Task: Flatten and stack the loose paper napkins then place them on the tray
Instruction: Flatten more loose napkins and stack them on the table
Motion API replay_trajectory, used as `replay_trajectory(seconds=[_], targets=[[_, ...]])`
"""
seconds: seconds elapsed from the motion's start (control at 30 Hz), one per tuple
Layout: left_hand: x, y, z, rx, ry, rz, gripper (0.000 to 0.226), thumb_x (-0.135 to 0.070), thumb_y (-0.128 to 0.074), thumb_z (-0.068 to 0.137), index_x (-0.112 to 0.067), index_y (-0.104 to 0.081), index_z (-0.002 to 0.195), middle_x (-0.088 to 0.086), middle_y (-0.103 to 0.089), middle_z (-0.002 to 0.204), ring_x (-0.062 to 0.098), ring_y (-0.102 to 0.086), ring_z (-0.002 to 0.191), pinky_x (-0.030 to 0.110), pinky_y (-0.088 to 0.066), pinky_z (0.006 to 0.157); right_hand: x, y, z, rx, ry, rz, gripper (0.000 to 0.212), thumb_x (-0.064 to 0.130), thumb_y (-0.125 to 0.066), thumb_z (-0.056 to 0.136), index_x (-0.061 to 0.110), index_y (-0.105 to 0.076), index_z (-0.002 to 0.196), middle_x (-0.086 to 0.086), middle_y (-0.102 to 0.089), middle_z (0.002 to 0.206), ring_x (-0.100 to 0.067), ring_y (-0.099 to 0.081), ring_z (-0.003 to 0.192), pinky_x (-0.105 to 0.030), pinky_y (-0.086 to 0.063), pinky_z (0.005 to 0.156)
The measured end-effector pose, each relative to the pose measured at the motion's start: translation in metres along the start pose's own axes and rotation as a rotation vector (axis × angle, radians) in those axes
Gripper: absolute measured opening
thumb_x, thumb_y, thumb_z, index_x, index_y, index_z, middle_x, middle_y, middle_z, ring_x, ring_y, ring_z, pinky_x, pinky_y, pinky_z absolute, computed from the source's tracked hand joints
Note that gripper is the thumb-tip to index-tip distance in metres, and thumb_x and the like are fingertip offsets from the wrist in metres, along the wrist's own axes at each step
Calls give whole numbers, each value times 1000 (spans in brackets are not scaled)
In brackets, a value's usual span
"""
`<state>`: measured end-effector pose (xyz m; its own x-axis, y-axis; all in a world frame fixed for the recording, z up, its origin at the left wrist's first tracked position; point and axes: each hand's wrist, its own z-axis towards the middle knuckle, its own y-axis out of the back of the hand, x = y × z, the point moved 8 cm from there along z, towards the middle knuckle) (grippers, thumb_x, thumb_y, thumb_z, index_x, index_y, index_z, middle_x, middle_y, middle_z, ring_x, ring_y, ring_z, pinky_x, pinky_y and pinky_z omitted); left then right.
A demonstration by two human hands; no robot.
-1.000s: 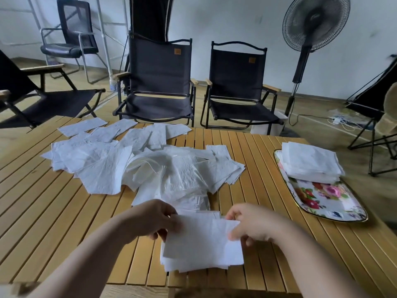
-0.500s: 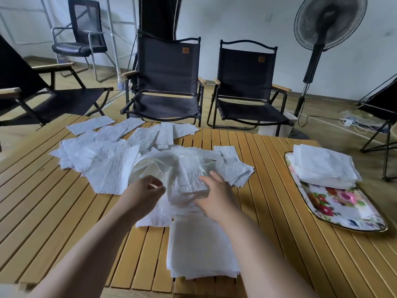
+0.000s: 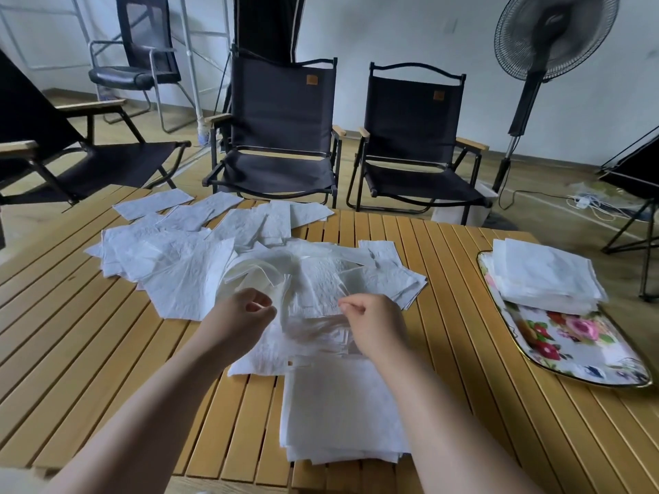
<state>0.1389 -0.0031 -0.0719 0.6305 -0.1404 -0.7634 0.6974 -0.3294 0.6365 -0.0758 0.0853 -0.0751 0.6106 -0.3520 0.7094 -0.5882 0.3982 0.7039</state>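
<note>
A heap of loose white paper napkins (image 3: 199, 254) is spread over the far left and middle of the slatted wooden table (image 3: 89, 351). A flattened stack of napkins (image 3: 338, 415) lies near the front edge, between my forearms. My left hand (image 3: 242, 315) and my right hand (image 3: 371, 322) are just above that stack, each pinching an edge of one blurred napkin (image 3: 313, 304) lifted from the heap. At the right sits a flowered tray (image 3: 577, 351) with another neat napkin stack (image 3: 545, 276) on its far end.
Two black folding chairs (image 3: 281, 137) stand right behind the table, a third (image 3: 53, 155) at the left. A standing fan (image 3: 549, 37) and floor cables (image 3: 588, 201) are at the back right. Bare table slats show between the heap and the tray.
My hands let go of the near stack, reached forward into the heap and each took hold of a napkin edge, which now lifts. The view shifted slightly.
</note>
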Motion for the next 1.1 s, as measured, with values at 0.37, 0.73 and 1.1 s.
replay_trajectory(seconds=[0.37, 0.73, 1.1], targets=[[-5, -13, -3, 30, -33, 28, 21, -29, -59, 96, -20, -64, 115, -1, -67, 105, 11, -66, 82, 22, -46, 59, 9, -19, 0, -18, 66, -154, 30, 20, -73, 88, 25, -70, 118, 7, -65, 122, -18, -57, 114, -33, -47, 96], [-1, -6, 1, 8, -16, 22, 23, -28, -57, 97, -19, -64, 117, -2, -67, 107, 12, -66, 85, 23, -48, 62, -2, -18, 5, -13, -38, 156, 24, 24, -74, 91, 20, -77, 114, 1, -76, 111, -11, -67, 95, -23, -54, 80], [-4, -11, -2, 24, -26, 25, 21, -29, -58, 96, -21, -65, 114, -1, -68, 106, 13, -67, 84, 25, -48, 62, -10, -22, 10, -39, -130, 318, 26, 21, -82, 83, 17, -79, 108, -1, -75, 106, -12, -67, 96, -15, -47, 75]])
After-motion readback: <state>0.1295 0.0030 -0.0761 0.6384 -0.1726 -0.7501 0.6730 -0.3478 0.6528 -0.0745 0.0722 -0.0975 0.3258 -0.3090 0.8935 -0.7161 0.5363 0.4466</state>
